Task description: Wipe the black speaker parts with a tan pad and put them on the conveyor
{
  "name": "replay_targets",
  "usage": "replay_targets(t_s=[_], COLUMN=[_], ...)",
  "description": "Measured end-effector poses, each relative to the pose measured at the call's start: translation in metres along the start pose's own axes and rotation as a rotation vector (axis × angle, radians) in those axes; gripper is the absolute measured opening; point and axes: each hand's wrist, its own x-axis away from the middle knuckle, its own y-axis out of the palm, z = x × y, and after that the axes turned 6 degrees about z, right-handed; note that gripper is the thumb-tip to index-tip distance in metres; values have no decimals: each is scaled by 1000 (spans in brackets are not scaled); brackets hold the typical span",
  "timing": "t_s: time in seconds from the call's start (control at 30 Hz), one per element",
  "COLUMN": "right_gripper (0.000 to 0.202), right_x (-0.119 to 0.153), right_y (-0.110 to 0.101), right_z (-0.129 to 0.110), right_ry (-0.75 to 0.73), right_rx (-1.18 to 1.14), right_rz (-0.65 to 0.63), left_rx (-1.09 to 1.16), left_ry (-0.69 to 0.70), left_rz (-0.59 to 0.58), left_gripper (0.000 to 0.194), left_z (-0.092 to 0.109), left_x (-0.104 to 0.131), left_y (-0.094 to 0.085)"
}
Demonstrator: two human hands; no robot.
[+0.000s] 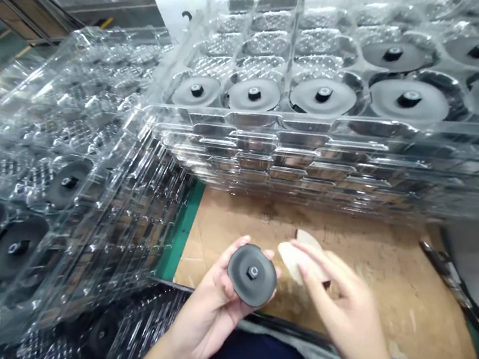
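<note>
Your biggest block: far stack of clear trays (319,158), walling off the back of the surface (190,214), with gray discs (322,98) in its top layer; right end blurred and cut off. Left stack of clear trays (92,139) crowds your left side, glare muddying its pockets, frame cutting its outer side. Cardboard sheet (238,215) lies on the surface between, partly behind your forearms. Paper sheet (179,11) behind the stacks, its mark only partly readable. Black object (442,267) at the cardboard's right side, too blurry to name. Your right hand (344,306) pinches a white pad (301,264), fingers hiding part. Your left hand (220,308) is clamped on a black disc (252,275), above the cardboard's near edge, underside hidden.
</note>
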Motion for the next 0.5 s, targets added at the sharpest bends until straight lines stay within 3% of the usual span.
replay_targets(t_s=[0.03, 0.1, 0.2, 0.27, 0.3, 0.43, 0.5], right_gripper=[26, 31, 28, 24, 23, 29, 29], right_x=[-8, -17, -17, -18, -18, -17, -11], right_y=[-5, -11, -9, -5, -3, 1, -1], right_z=[-15, -45, -74, -80, -81, -80, -80], right_ry=[-39, -213, -352, -337, -336, -402, -411], right_rx=[-21, -89, -155, -137, -111, -107, -158], right_rz=[80, 113, -56, -173, -173, 19, -43], left_rx=[-14, -38, -53, -56, -64, -77, -64], left_ry=[23, 53, 101, 137, 145, 119, 136], left_rz=[18, 37, 62, 102, 110, 56, 26], left_gripper=[59, 58, 57, 55, 56, 52, 53], left_z=[0, 0, 1, 1, 0, 2, 5], left_x=[1, 2, 4, 6, 7, 11, 13], left_y=[2, 4, 4, 4, 4, 6, 4])
